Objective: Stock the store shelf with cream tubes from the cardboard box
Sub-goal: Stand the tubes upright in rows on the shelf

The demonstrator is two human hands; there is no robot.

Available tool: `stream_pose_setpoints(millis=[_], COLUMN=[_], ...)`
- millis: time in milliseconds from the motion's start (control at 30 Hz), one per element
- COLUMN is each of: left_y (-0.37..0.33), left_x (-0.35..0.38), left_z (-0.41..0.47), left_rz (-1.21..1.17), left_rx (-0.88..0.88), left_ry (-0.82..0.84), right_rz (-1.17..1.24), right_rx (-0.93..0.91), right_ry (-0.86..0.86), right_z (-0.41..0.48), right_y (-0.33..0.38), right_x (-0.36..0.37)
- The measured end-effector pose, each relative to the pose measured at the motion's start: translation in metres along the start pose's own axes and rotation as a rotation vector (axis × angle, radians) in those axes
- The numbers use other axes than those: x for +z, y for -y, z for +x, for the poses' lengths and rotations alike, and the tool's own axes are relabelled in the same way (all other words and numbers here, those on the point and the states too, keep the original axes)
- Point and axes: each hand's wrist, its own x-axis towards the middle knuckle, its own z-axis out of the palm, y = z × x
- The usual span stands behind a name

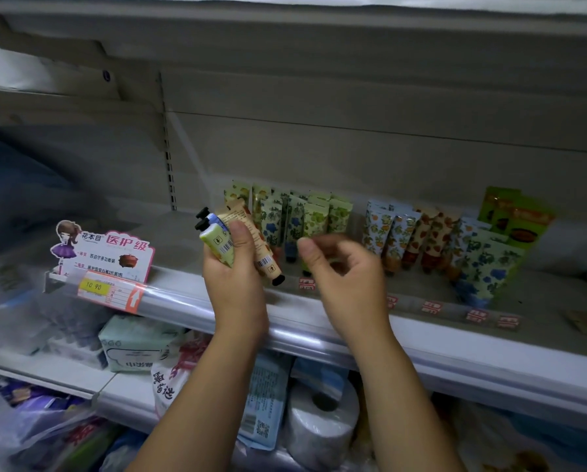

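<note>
At the centre of the frame the left hand (232,264) is closed around a small bundle of patterned cream tubes with black caps (232,238), thumb pressed over the top one; the bundle sits fanned and crooked, with one peach tube (263,258) jutting down to the right, cap lowermost. Just right of it the right hand (339,270) hangs blurred and holds nothing, thumb and fingers loosely curled towards one another as if about to pick a tube from the bundle. Behind both hands, on the pale grey metal store shelf (319,327), stand rows of floral tubes already stocked (299,216), with another group (431,240) further right (the cardboard box is not in view).

The likeliest trouble, I judge, is the loose peach tube slipping out when the right hand pulls a neighbour free, since the grip spans several round tubes at once. A careless reach could also knock the front standing tubes and topple a row.
</note>
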Motion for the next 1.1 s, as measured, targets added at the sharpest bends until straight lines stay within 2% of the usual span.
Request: stream_pose_setpoints(millis=[133, 367, 767, 933, 1100], left_y=[-0.002, -0.001, 0.0, -0.001, 0.0], left_x=[-0.002, -0.004, -0.002, -0.003, -0.003], left_z=[0.0, -0.001, -0.002, -0.008, -0.009], left_rz=[-0.034, -0.006, 0.06, 0.088, 0.08], left_rx=[-0.038, -0.007, 0.057, 0.123, 0.133], left_ry=[0.03, 0.104, 0.109, 0.055, 0.072], right_rz=[-0.036, -0.102, -0.039, -0.204, -0.233], right_rx=[0.018, 0.05, 0.055, -0.026, 0.001], right_ry=[0.127, 0.184, 0.137, 0.158, 0.182], right_z=[-0.008, -0.008, -0.008, -0.007, -0.008], right_y=[-0.001, -0.008, -0.012, -0.016, -0.017], right_x=[0.006, 0.009, 0.01, 0.012, 0.011])
